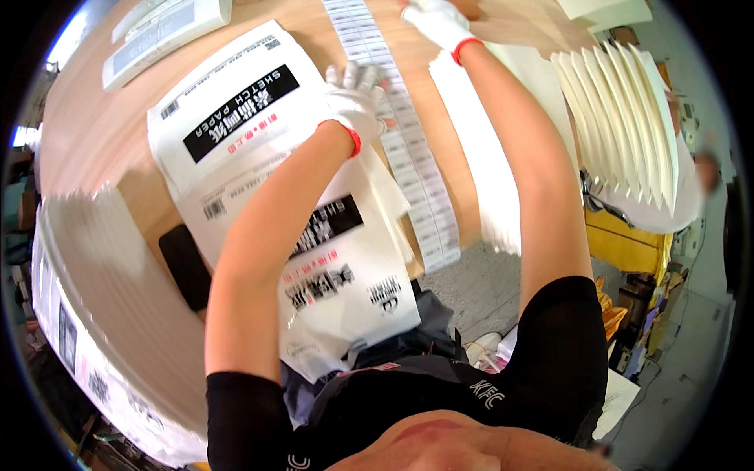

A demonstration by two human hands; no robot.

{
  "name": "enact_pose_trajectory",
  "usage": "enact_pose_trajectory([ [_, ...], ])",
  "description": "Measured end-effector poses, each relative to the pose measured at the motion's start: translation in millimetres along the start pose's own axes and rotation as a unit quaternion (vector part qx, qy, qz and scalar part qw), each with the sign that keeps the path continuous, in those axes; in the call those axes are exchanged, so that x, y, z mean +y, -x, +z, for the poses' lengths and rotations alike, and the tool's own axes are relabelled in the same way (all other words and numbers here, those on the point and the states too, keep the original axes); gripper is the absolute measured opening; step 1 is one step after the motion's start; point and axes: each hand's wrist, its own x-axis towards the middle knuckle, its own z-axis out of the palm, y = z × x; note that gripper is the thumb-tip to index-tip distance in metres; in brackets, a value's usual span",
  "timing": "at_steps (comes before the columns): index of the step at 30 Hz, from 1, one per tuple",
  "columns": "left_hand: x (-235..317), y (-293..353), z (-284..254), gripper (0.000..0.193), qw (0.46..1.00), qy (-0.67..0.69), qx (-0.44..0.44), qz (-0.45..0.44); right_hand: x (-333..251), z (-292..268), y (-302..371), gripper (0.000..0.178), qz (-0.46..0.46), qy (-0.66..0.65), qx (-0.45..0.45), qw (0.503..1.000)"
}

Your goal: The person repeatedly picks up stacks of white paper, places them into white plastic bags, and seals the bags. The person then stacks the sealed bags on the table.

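My left hand [353,96], in a white glove with a red cuff, lies with its fingers spread where a printed white paper package [236,110] meets a long strip of labels [416,165]. Some of its fingertips are bare. A second printed package [345,290] overlaps below, partly under my left forearm, and hangs toward my lap. Reaching to the far side of the table, my right hand [440,25] wears a similar glove. The upper picture edge cuts into it, so its grip is unclear. Beneath my right forearm is a stack of white paper [483,165].
At the left stands a tall stack of white packages [118,306], beside a black phone [184,267]. White wrapped bundles [157,47] lie at the far left. Fanned cream paper stacks [616,118] rise at the right, above a yellow covering [624,243]. The wooden table [86,133] ends near my body.
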Motion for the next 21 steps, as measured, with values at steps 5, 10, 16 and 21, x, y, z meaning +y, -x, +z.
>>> enact_pose_trajectory([
  [5, -10, -17, 10, 0.085, 0.995, -0.001, 0.005, 0.103, 68, 74, -134, 0.024, 0.014, -0.236, 0.143, 0.961],
  [10, -27, -33, 18, 0.085, 0.986, 0.023, 0.017, 0.162, 119, 88, -199, 0.033, 0.089, 0.021, 0.215, 0.972],
  [16, -38, -38, 17, 0.086, 0.979, 0.085, -0.002, 0.187, 117, 97, -224, 0.038, 0.120, 0.080, 0.205, 0.968],
  [21, -37, -37, 24, 0.085, 0.977, 0.090, 0.052, 0.185, 92, 90, -217, 0.043, 0.116, 0.098, 0.199, 0.968],
])
